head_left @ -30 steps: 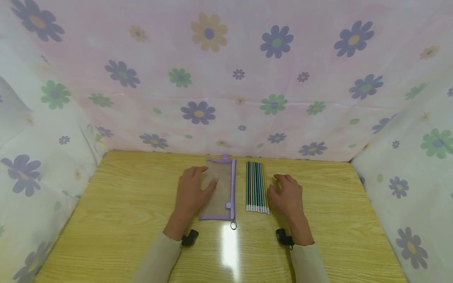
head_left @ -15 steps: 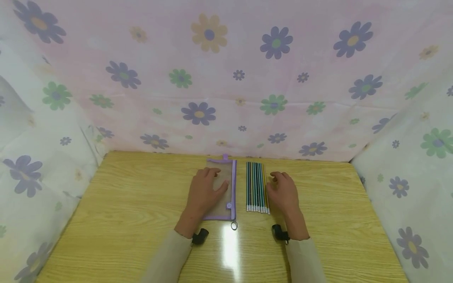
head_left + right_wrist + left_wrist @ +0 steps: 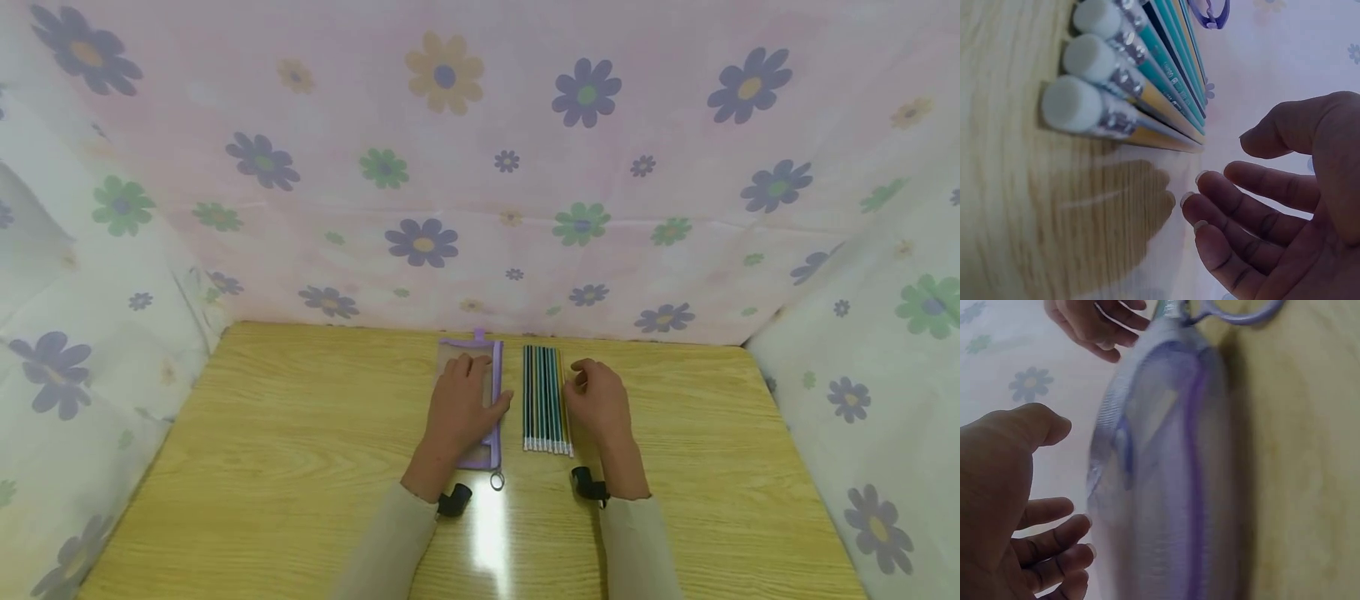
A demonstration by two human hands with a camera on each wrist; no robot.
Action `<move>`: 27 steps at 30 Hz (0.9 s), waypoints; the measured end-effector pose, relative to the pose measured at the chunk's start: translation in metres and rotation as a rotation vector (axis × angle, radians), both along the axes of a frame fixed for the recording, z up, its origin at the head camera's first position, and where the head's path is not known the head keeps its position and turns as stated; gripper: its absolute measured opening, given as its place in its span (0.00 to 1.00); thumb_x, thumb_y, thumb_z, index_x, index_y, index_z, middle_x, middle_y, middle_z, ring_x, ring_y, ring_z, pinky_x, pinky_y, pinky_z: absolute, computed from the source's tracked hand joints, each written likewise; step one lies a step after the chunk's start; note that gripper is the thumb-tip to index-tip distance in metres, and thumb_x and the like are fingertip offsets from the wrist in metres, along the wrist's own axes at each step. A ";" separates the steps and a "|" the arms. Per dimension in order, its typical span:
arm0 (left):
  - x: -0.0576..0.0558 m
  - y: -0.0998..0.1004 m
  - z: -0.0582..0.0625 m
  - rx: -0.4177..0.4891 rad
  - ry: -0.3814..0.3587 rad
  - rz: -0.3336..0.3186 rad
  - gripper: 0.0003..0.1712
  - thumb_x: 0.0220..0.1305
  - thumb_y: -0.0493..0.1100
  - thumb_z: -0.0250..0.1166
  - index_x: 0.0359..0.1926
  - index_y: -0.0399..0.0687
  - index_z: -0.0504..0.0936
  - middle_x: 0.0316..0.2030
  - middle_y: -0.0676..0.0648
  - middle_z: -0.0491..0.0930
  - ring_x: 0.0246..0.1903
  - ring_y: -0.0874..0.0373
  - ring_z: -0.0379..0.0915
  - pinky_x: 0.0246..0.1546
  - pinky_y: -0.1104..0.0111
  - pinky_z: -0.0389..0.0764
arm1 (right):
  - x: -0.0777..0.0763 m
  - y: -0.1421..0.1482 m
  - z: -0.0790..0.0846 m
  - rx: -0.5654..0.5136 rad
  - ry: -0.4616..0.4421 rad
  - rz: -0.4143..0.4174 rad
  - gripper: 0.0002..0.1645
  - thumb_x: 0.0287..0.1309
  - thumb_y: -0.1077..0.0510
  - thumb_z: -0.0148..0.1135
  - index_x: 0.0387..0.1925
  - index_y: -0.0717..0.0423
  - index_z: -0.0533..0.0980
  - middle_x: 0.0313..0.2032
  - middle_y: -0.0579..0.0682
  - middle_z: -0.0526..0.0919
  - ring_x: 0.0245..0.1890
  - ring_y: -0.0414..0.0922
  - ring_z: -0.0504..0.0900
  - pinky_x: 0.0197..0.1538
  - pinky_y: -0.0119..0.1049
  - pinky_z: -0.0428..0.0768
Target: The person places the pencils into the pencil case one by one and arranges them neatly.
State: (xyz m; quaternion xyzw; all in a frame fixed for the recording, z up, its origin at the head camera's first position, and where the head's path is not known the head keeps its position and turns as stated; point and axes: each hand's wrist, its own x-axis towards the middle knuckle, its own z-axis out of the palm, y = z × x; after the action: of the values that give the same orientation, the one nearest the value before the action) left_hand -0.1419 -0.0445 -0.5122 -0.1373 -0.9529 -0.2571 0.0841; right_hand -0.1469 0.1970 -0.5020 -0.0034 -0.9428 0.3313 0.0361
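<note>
Rightward across the pouch (image 3: 474, 457) goes the left hand (image 3: 461, 408): a second ago it was over the pouch's left border, and now its thumb reaches past the zipper (image 3: 497, 375) on the right border. The right hand (image 3: 600, 400) has shifted slightly left and toward the far edge of the surface (image 3: 300, 433), ending just beside the pencils (image 3: 546, 400). Neither pouch nor pencils appear to have moved. For the work, this looks like positioning only: both hands are closer in, yet nothing seems to have been picked up.

The left hand is empty, thumb and fingers apart above the pouch; whether a fingertip brushes it, I cannot tell. The right hand is empty too, its fingers loosely bent, apart from the pencils in the right wrist view.

The pouch lies flat near the middle of the surface's far edge, a see-through mesh piece with purple trim, a small purple loop (image 3: 479, 334) at its far end and a ring (image 3: 497, 481) at its near right corner. Whether the zipper is done up cannot be made out. Just right of it, the pencils lie side by side, mostly teal and dark with yellow at the right, white erasers (image 3: 1072, 103) in silver ferrules toward the near edge.
</note>
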 end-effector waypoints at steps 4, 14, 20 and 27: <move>0.002 0.001 -0.002 -0.010 0.006 0.011 0.39 0.67 0.59 0.72 0.69 0.38 0.76 0.52 0.40 0.78 0.52 0.45 0.74 0.52 0.55 0.80 | 0.001 -0.002 -0.003 0.013 0.006 0.006 0.18 0.68 0.60 0.64 0.54 0.66 0.83 0.37 0.58 0.85 0.35 0.53 0.84 0.41 0.53 0.84; 0.004 0.000 -0.011 -0.023 0.002 0.026 0.42 0.66 0.60 0.73 0.70 0.39 0.74 0.51 0.41 0.79 0.49 0.47 0.75 0.48 0.57 0.82 | 0.003 -0.003 -0.005 0.031 -0.042 -0.001 0.11 0.66 0.61 0.63 0.45 0.64 0.83 0.34 0.57 0.86 0.32 0.51 0.83 0.38 0.51 0.84; 0.003 0.002 -0.013 -0.013 -0.013 0.033 0.43 0.66 0.62 0.72 0.71 0.39 0.74 0.53 0.40 0.82 0.50 0.46 0.78 0.50 0.56 0.83 | 0.004 -0.001 -0.006 0.020 -0.071 0.003 0.08 0.65 0.62 0.63 0.41 0.64 0.83 0.34 0.57 0.86 0.31 0.51 0.82 0.38 0.50 0.83; 0.004 0.004 -0.013 0.016 -0.047 0.052 0.39 0.67 0.57 0.72 0.70 0.40 0.75 0.45 0.41 0.88 0.42 0.47 0.84 0.45 0.55 0.86 | 0.005 -0.003 -0.005 0.032 -0.113 -0.017 0.06 0.65 0.61 0.64 0.37 0.62 0.81 0.32 0.56 0.84 0.29 0.50 0.81 0.36 0.49 0.82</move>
State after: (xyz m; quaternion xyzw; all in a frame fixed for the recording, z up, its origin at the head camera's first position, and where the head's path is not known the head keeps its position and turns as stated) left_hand -0.1374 -0.0400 -0.5257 -0.1057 -0.9558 -0.2654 0.0695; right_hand -0.1421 0.1942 -0.5073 -0.0296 -0.9485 0.3150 -0.0143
